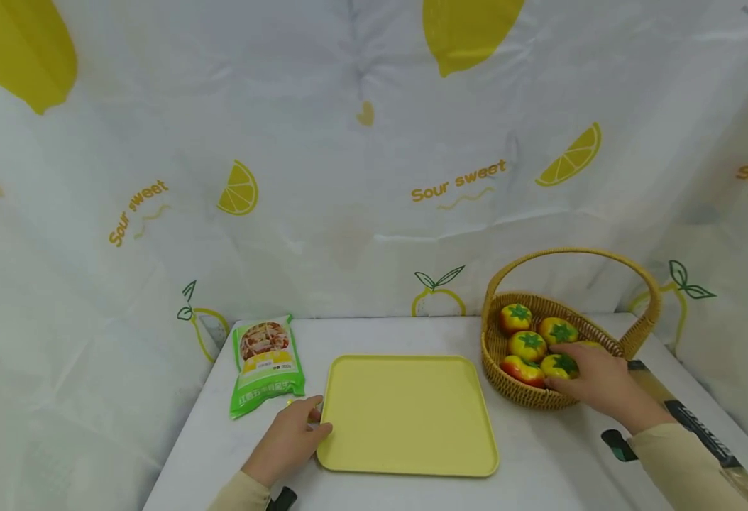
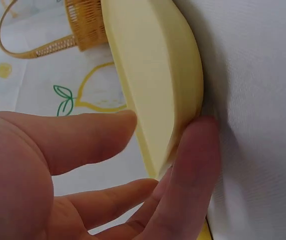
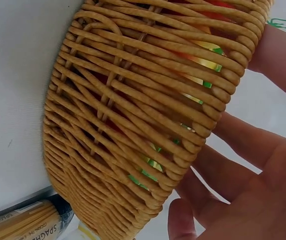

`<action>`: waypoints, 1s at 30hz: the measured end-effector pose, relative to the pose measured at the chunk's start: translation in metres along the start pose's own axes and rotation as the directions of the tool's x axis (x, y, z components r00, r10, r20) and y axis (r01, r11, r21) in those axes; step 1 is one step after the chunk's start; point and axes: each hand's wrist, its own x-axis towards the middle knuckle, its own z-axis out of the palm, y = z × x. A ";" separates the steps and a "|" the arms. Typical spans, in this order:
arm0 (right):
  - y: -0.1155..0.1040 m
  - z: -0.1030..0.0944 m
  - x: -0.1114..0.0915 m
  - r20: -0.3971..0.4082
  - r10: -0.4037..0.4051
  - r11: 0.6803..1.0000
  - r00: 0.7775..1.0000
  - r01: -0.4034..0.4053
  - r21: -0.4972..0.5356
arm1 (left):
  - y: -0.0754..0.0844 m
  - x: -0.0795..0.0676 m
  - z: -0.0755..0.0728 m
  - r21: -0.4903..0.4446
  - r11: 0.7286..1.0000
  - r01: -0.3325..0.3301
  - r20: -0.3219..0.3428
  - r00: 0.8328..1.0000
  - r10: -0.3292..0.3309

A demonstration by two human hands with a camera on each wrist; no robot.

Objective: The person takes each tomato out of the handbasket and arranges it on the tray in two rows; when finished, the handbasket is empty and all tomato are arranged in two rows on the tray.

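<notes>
A pale yellow tray [image 1: 406,415] lies flat on the table. My left hand [image 1: 289,434] holds its left edge, and in the left wrist view the thumb [image 2: 117,131] is at the rim with a finger [image 2: 198,155] against the outer side. To the right stands a wicker basket [image 1: 527,401] with a tall handle, holding several red-yellow tomatoes [image 1: 527,346] with green star-shaped tops. My right hand [image 1: 604,380] reaches over its right side, thumb and forefinger on either side of the front-right tomato [image 1: 559,366]. In the right wrist view the basket wall hides those fingertips.
A green and white food bag [image 1: 268,365] lies left of the tray. Beside the basket, partly under my right forearm, is a spaghetti pack [image 1: 693,419], its label readable in the right wrist view. A lemon-print sheet [image 1: 323,248] hangs behind the table.
</notes>
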 end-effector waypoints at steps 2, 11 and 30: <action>-0.001 0.000 0.003 0.012 0.013 1.000 1.000 -0.013 -0.006 | 0.000 0.002 0.000 0.012 1.000 -0.012 -0.002 1.000 0.012; -0.002 0.000 0.009 0.055 0.025 0.999 0.998 -0.023 -0.035 | 0.001 0.009 -0.003 0.072 0.995 -0.073 0.036 0.997 0.070; -0.007 -0.027 0.005 0.041 0.049 0.997 0.998 -0.051 0.052 | 0.003 0.013 -0.009 -0.012 0.998 -0.065 0.097 0.993 0.066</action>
